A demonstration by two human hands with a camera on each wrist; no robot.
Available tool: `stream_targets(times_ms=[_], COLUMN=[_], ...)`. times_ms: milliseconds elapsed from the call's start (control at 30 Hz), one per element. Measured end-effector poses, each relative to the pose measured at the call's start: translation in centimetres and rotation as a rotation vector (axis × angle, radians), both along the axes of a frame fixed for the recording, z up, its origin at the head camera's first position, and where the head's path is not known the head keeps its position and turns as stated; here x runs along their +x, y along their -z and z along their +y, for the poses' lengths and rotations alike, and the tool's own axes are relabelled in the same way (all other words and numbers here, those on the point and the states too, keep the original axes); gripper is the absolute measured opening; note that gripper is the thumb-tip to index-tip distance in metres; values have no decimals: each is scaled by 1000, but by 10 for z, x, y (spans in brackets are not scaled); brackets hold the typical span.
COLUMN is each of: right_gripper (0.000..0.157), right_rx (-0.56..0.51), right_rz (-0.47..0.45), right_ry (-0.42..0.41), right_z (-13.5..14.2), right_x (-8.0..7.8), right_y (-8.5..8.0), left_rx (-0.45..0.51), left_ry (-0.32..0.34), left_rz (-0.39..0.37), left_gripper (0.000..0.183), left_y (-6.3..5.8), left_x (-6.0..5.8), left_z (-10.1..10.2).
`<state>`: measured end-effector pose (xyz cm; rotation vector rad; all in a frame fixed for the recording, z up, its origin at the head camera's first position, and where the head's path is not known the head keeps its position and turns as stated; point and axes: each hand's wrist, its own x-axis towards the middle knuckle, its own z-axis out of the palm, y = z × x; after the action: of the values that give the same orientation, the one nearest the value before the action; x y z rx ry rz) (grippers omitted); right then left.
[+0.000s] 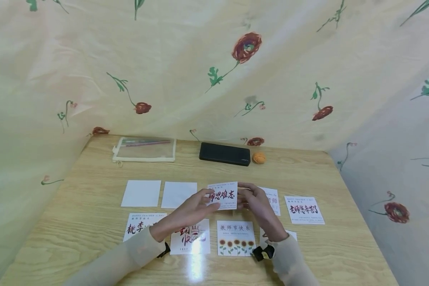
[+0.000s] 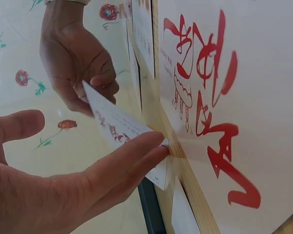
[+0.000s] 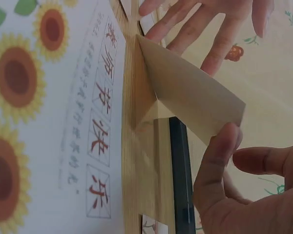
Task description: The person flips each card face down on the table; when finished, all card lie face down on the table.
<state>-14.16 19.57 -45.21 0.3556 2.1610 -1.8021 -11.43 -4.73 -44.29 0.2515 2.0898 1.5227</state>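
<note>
A square white greeting card [image 1: 221, 196] with dark red brush lettering stands tilted over the back row of cards. My right hand [image 1: 255, 200] pinches it by one side, thumb and forefinger at a corner, as the right wrist view shows. Straight fingers of my left hand [image 2: 88, 190] lie against the lettered face, its thumb held apart. The plain back [image 3: 195, 92] faces the right wrist camera. Below the hands lie a card with sunflowers [image 1: 236, 238] and one with a red cake drawing [image 1: 191, 240]. Beside the right hand, a card [image 1: 272, 198] is partly covered.
Two blank white cards [image 1: 141, 193] lie at the back left, and a lettered card [image 1: 305, 210] at the right. My left forearm partly covers another card [image 1: 139, 226]. Along the back are a mesh zip pouch [image 1: 146, 151], a black case [image 1: 224, 153] and a small orange ball [image 1: 259, 157].
</note>
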Motion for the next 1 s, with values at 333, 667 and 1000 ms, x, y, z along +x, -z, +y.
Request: stream_targets(times_ms=[333,667,1000], right_gripper=[37,40,59], right_rx=[-58,31,217], right_rz=[28,93,81], right_ry=[-89,-79,-39], right_z=[-10,-24,-24], right_x=[1,6,7], right_y=[3,8,8], left_rx=[81,298,342], left_ry=[-2,-80,-232], left_rz=[-31,-57,-6], left_gripper=[67,57,47], left_y=[4,4,5], left_x=[-5,-10,-12], left_z=[5,12,8])
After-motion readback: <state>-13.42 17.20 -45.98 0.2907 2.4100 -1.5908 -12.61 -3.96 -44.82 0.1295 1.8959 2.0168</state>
